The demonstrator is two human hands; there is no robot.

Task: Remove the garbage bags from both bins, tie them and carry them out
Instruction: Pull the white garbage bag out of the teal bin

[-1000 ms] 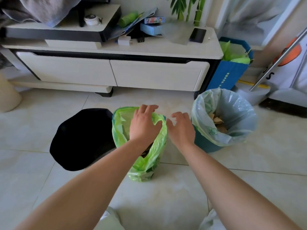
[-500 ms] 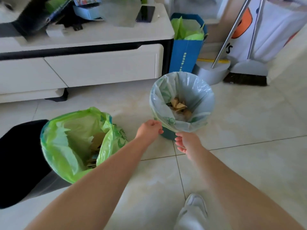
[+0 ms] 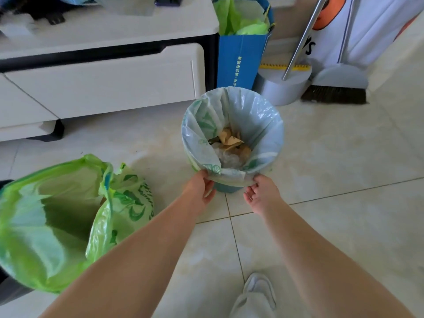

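Two bags are in play, and neither is tied yet. At the far left the green bag (image 3: 52,216) stands with its mouth wide open, and a dark bin (image 3: 9,292) shows just at its lower edge; whether the bag sits inside that bin or only beside it, I cannot tell. To the right of it, in the middle of the floor (image 3: 332,226), stands the small blue bin (image 3: 226,190) with the pale bag (image 3: 231,125) folded down over its rim, and crumpled brown paper (image 3: 230,141) and other waste lie inside. The left hand (image 3: 200,188) touches the near left edge of the folded bag, the fingers (image 3: 210,183) curled loosely under the plastic; it looks like the start of a pinch, not a firm hold. The right hand (image 3: 260,195) is at the near right edge, its fingers (image 3: 250,193) half open and palm turned up, the tips just at the hem, and I cannot say that they have hold of it. I judge the step in hand to be freeing this second bag from its bin. The next move asks both hands to close on the folded hem, peel it up over the rim all around, then lift straight so the light bin does not rise with it. Farther right, behind, are a blue paper bag (image 3: 238,58), a mop bucket (image 3: 284,88) and a broom (image 3: 335,94).
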